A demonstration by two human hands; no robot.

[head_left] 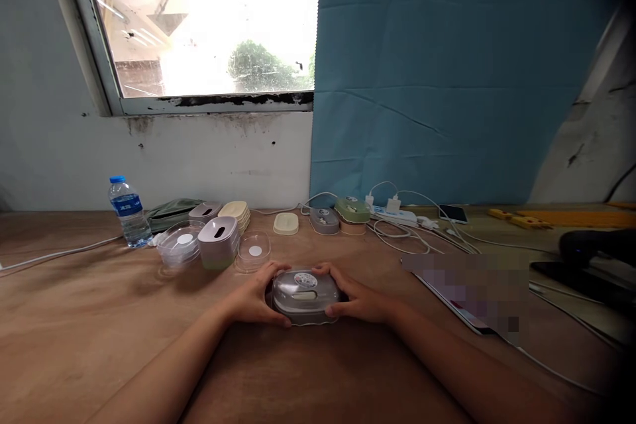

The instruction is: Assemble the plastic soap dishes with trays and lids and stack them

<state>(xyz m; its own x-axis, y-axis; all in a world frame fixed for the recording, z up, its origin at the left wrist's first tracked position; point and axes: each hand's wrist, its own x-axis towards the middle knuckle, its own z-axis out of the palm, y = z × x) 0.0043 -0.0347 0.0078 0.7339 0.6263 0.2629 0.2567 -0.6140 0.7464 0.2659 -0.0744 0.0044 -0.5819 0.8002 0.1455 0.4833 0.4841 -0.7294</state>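
Note:
A grey oval box [311, 313] with a clear cover, a round printed sticker and a slot-like opening on top sits on the table in front of me. My left hand [253, 295] grips its left end, with the thumb along the near side and the fingers round the far side. On the opposite end, my right hand [356, 295] holds it the same way. Just beyond my left hand lies a clear plastic cover [254, 238] with a white round sticker.
Stacked lilac slotted pieces [218, 248], clear covers [176, 248], cream pieces [285, 223] and a water bottle [128, 215] stand along the back left. Finished-looking grey [324, 220] and green boxes [352, 209] stand by a power strip [395, 214]. A tablet-like device [454, 301] and cables lie right.

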